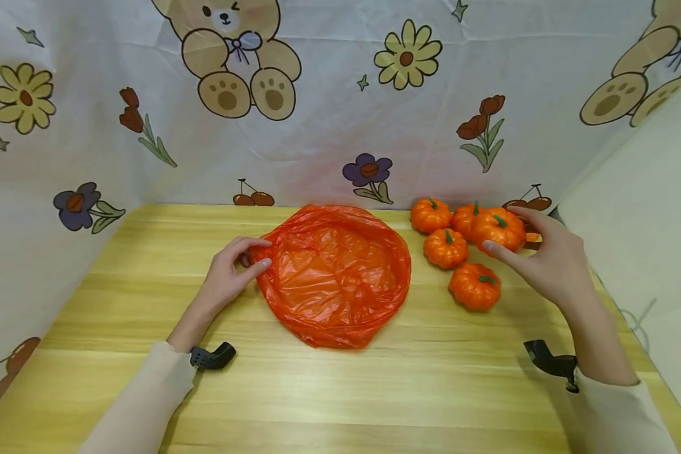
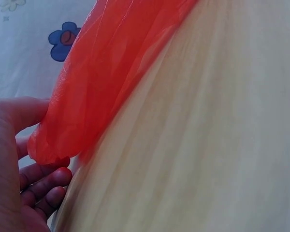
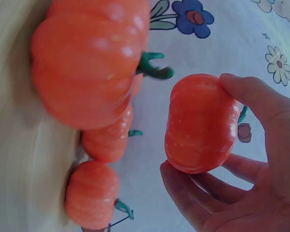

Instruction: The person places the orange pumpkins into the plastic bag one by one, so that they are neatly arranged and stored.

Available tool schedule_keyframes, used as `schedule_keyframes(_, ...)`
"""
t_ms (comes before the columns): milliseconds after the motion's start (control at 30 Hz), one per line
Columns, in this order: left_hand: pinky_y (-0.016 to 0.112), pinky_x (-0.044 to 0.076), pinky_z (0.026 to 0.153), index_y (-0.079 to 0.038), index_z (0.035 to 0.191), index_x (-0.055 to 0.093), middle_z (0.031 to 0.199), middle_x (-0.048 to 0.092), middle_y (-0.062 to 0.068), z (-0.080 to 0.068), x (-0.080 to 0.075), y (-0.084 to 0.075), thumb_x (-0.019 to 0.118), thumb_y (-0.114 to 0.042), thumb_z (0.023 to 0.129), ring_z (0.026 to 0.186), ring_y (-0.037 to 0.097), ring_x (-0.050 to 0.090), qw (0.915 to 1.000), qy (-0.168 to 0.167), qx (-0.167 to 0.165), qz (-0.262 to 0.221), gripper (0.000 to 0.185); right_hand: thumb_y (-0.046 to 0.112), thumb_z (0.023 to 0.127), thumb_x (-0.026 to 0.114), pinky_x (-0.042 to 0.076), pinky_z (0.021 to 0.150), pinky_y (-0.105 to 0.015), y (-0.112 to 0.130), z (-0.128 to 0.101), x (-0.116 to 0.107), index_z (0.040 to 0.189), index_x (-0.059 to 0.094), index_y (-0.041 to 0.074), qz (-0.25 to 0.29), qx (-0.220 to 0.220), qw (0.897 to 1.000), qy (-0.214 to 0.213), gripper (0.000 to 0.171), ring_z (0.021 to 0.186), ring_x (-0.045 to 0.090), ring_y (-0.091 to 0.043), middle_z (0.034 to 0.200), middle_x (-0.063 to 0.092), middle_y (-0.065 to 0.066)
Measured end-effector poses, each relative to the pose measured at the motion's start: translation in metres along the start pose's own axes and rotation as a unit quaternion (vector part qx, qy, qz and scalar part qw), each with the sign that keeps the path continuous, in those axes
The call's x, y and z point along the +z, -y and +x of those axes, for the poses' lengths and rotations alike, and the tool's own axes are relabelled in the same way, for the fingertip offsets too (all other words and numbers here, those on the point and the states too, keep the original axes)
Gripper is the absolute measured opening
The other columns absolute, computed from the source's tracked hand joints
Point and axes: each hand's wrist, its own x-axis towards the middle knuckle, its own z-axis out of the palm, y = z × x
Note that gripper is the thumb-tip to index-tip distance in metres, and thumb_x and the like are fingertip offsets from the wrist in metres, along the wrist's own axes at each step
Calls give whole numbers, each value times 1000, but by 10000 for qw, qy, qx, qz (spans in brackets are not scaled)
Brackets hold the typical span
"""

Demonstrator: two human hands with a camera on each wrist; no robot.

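Observation:
A crinkled red plastic bag (image 1: pixel 333 331) lies spread in a round, open-mouthed shape on the wooden table. My left hand (image 1: pixel 229 268) holds the left side of its rim, thumb and fingers around the edge; in the left wrist view the bag (image 2: pixel 106 82) passes between them. Over at the back right, my right hand (image 1: pixel 556 258) grips a small orange toy pumpkin (image 1: pixel 496 232) with a green stem. In the right wrist view that pumpkin (image 3: pixel 200 125) is raised off the table between thumb and fingertips.
Several more orange pumpkins stand left of and below my right hand, among them a front one (image 1: pixel 474 289) and a middle one (image 1: pixel 446 248). Part of another orange piece (image 1: pixel 533 238) shows behind the hand. A printed cloth (image 1: pixel 318 139) hangs along the table's back edge.

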Motion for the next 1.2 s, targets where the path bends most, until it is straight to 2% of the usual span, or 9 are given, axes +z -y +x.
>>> schedule_keyframes(67,27,40,76,-15,131,72,101,61,7,0,1,-1,78,-21,98,88,22,50,10000,6,3,-4,35,46,88,85,49,85,-34,5,1,0,153,54,15,1,-6,10000,-7,79,113,65,-45,142,61,-23)
schedule_keyframes(200,27,40,75,-15,130,72,100,59,6,1,2,-1,78,-21,97,87,22,50,10000,9,-42,10,34,48,88,84,40,79,-13,17,7,3,152,55,15,86,-90,9999,-24,78,113,66,-43,139,64,-21)
schedule_keyframes(367,28,40,75,-15,129,73,99,59,7,1,-1,0,79,-20,97,87,23,50,10000,-9,-12,28,33,50,89,83,38,79,-4,37,12,8,151,56,17,329,-231,9992,67,75,115,68,-41,138,65,-15)
schedule_keyframes(433,28,39,74,-15,129,73,99,59,7,1,-2,0,79,-20,97,87,23,49,10000,-23,-13,41,33,50,89,83,46,85,-12,47,14,11,151,56,17,414,-281,9987,139,74,117,67,-39,140,65,-13)
schedule_keyframes(500,27,39,74,-15,129,73,98,58,7,0,-3,0,79,-19,97,87,22,49,10000,-17,-16,55,33,50,90,82,53,92,-29,56,17,14,150,56,17,455,-349,9982,170,74,118,66,-38,140,64,-12)
schedule_keyframes(567,27,39,74,-15,129,73,98,58,7,0,-2,0,78,-20,97,87,22,49,10000,0,-13,58,33,49,89,82,54,95,-46,65,20,17,150,57,17,472,-412,9979,160,73,119,65,-36,140,65,-12)
schedule_keyframes(633,27,39,74,-14,129,73,99,58,7,1,-1,0,78,-20,97,87,22,49,10000,19,-20,40,33,50,89,82,52,97,-54,74,24,20,149,58,16,488,-486,9975,130,73,119,64,-35,140,65,-12)
schedule_keyframes(933,27,39,74,-15,128,73,100,59,7,1,2,-1,79,-21,97,87,22,49,10000,24,-22,21,33,47,89,83,55,97,-54,112,39,39,148,59,17,1076,-698,9914,255,71,116,67,-34,139,66,-9)
schedule_keyframes(1200,26,40,75,-16,128,73,100,60,6,1,2,0,79,-21,97,87,21,50,10000,10,11,23,32,46,87,85,59,94,-49,139,53,54,148,60,16,1215,-922,9879,286,72,113,69,-31,136,68,-8)
